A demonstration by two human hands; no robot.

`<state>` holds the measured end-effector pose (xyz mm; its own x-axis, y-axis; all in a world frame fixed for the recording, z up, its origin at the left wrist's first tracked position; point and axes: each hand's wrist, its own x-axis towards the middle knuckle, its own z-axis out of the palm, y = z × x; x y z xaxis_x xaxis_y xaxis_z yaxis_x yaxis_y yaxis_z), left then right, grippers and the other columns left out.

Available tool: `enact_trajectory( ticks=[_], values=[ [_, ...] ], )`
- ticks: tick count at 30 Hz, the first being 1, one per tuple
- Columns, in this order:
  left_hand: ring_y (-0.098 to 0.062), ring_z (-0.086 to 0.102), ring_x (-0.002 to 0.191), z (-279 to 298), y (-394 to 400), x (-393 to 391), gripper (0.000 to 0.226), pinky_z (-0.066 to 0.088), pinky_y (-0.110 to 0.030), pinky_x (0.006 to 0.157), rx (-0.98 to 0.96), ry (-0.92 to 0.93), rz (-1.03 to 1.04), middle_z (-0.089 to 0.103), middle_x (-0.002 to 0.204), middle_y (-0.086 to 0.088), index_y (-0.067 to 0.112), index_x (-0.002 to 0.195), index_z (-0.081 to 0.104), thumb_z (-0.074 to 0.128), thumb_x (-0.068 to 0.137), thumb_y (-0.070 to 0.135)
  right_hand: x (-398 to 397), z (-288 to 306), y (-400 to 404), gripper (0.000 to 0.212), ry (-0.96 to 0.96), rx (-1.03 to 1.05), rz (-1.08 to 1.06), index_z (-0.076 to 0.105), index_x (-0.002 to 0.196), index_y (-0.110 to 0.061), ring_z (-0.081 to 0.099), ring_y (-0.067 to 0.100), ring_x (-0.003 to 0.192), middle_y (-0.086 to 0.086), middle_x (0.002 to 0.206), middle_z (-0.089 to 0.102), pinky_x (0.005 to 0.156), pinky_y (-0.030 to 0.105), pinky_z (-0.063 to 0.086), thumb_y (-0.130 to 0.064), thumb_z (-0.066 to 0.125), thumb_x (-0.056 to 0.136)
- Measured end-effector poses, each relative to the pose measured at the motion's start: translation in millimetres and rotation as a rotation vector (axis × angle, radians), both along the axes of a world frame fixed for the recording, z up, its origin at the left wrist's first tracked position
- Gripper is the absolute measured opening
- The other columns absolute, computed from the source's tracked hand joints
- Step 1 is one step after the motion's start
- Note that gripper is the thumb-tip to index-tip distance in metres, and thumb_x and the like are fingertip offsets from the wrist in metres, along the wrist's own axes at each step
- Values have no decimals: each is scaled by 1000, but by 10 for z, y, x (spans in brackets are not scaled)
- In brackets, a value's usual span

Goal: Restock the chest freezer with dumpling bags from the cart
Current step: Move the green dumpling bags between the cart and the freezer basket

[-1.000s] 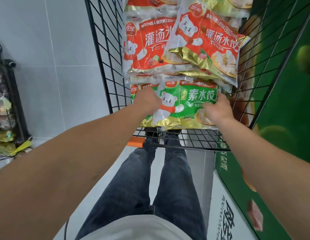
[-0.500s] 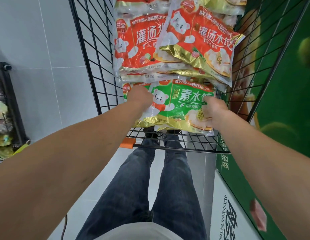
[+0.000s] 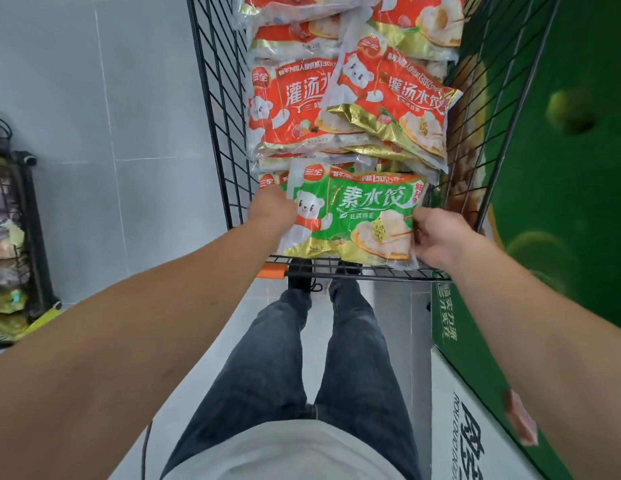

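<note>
A green dumpling bag (image 3: pixel 357 216) with a white bear and gold bottom edge lies at the near end of the black wire cart (image 3: pixel 215 109). My left hand (image 3: pixel 271 211) grips its left edge and my right hand (image 3: pixel 437 237) grips its right edge. The bag is slid out from under the pile, its whole front showing. Behind it, several red dumpling bags (image 3: pixel 388 102) are stacked in the cart. The chest freezer (image 3: pixel 558 188) with green printed sides stands right beside the cart; its opening is out of view.
An orange handle piece (image 3: pixel 272 271) sits on the cart's near rail. A black wire rack (image 3: pixel 28 237) with packaged goods stands at the far left on the grey tiled floor. My legs are below the cart. A white and green panel (image 3: pixel 468 410) is at my lower right.
Both hands have pulled the green bag toward me, out from beneath the red bags, so its full front now shows. The view has tilted slightly downward.
</note>
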<state>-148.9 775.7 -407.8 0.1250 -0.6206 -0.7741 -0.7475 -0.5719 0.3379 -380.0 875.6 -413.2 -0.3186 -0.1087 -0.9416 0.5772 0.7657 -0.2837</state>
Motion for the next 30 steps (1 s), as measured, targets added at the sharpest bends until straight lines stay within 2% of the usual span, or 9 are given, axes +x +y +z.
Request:
enact_trajectory(
  ticks=[3, 6, 8, 12, 14, 16, 22, 27, 30],
  values=[
    [-27, 55, 81, 178, -1, 106, 16, 41, -35, 63, -30, 88, 57, 66, 107, -16, 8, 94, 61, 48, 88, 2, 150, 143, 67, 15, 8, -100, -35, 64, 107, -5, 72, 14, 64, 9, 98, 73, 51, 28, 56, -2, 52, 98],
    [-27, 61, 79, 397, -45, 156, 20, 45, -36, 63, -68, 190, 119, 68, 95, -9, 19, 76, 59, 52, 87, 3, 240, 315, 73, 14, 90, -171, -119, 67, 99, -4, 74, 22, 81, 13, 100, 75, 79, 47, 61, -3, 55, 92],
    [-29, 62, 82, 621, -54, 146, 14, 50, -39, 68, -104, 246, 110, 66, 94, -9, 19, 75, 56, 59, 85, 8, 254, 516, 140, 25, 169, -200, -145, 68, 109, 0, 73, 29, 93, 17, 104, 75, 89, 53, 56, -5, 55, 88],
    [-18, 49, 75, 953, -96, 18, 22, 46, -32, 63, -168, 322, 11, 58, 86, -3, 20, 74, 52, 60, 95, 23, 131, 836, 308, 27, 334, -221, -118, 68, 103, 3, 71, 37, 95, 21, 103, 73, 77, 48, 57, -7, 51, 85],
    [-14, 47, 65, 1119, -112, -109, 27, 43, -29, 54, -211, 334, -55, 58, 83, -3, 21, 71, 49, 61, 94, 24, 53, 1074, 450, 17, 430, -198, -150, 68, 77, -8, 68, 31, 80, 16, 85, 70, 65, 39, 49, -9, 50, 79],
    [-13, 42, 58, 1308, -70, -305, 31, 34, -26, 49, -238, 362, -113, 52, 71, -2, 20, 68, 45, 63, 93, 23, -74, 1297, 670, 26, 530, -159, -207, 53, 59, -17, 54, 20, 66, 5, 71, 60, 59, 34, 39, -9, 49, 83],
    [-29, 63, 81, 1678, 352, -1133, 17, 53, -39, 74, -278, 458, -277, 64, 86, -18, 16, 76, 55, 67, 86, 22, -627, 1660, 1435, 32, 758, -93, -299, 48, 59, -17, 45, 21, 70, 4, 70, 52, 65, 36, 36, -13, 44, 91],
    [-29, 68, 89, 1880, 1007, -2010, 18, 57, -44, 78, -292, 521, -429, 70, 93, -17, 16, 72, 58, 66, 86, 24, -1124, 1850, 2344, 29, 834, -83, -519, 51, 62, -15, 56, 25, 67, 13, 71, 59, 59, 35, 38, -19, 47, 91],
    [-23, 61, 79, 1985, 1548, -2597, 19, 53, -36, 70, -313, 546, -537, 65, 84, -12, 14, 71, 58, 66, 87, 21, -1462, 1957, 2999, 36, 850, -80, -577, 41, 57, -21, 36, 19, 57, 1, 59, 43, 53, 33, 26, -16, 46, 92]
  ],
)
